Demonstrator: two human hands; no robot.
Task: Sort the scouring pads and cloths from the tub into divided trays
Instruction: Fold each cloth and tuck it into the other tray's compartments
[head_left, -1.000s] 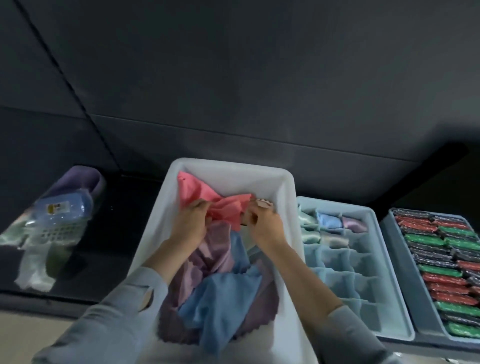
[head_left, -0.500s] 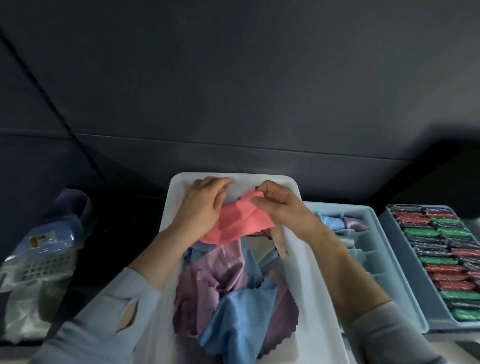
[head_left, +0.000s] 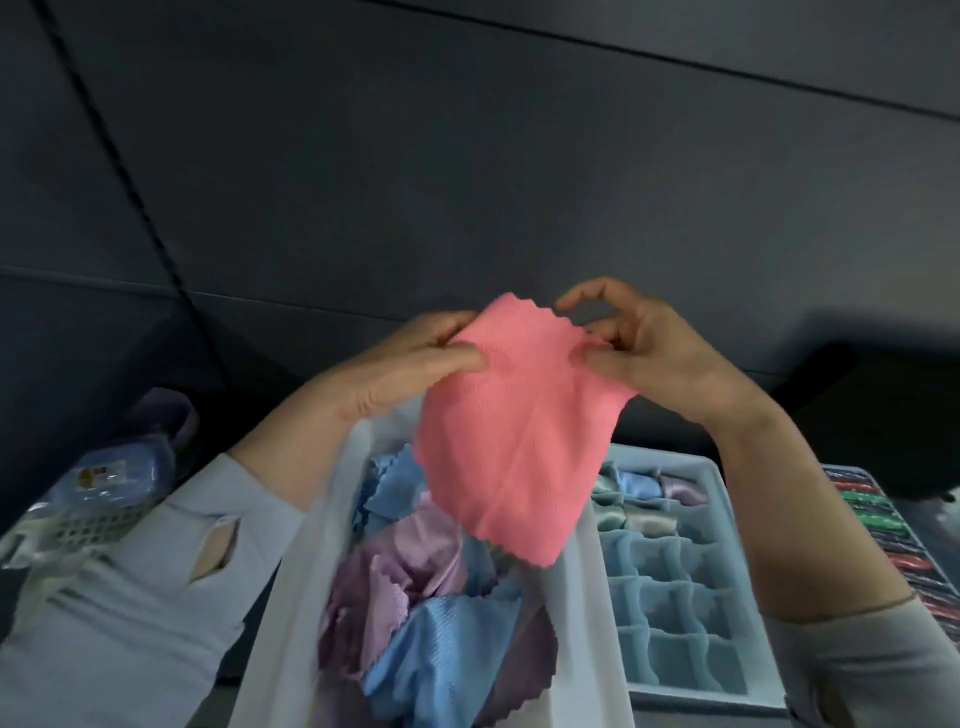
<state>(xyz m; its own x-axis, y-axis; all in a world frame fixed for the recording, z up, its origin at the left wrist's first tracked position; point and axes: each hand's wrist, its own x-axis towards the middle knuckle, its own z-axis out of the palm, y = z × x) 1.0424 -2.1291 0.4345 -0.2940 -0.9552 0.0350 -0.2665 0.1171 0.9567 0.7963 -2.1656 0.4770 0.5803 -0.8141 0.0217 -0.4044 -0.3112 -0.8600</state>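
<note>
A pink cloth with a zigzag edge hangs spread above the white tub. My left hand pinches its upper left edge between thumb and fingers. My right hand pinches its upper right corner, fingers curled. In the tub lie purple cloths and blue cloths, crumpled together. To the right stands a light blue divided tray; its far compartments hold folded cloths, the nearer ones look bare.
A second tray at the far right holds rows of red, green and dark scouring pads. At the left, a blue mesh basket in plastic wrap lies on the dark surface. A dark wall stands behind.
Both hands have lifted the pink cloth up out of the tub and pulled it open; it now hangs spread between them. The camera has tilted up and closer.
</note>
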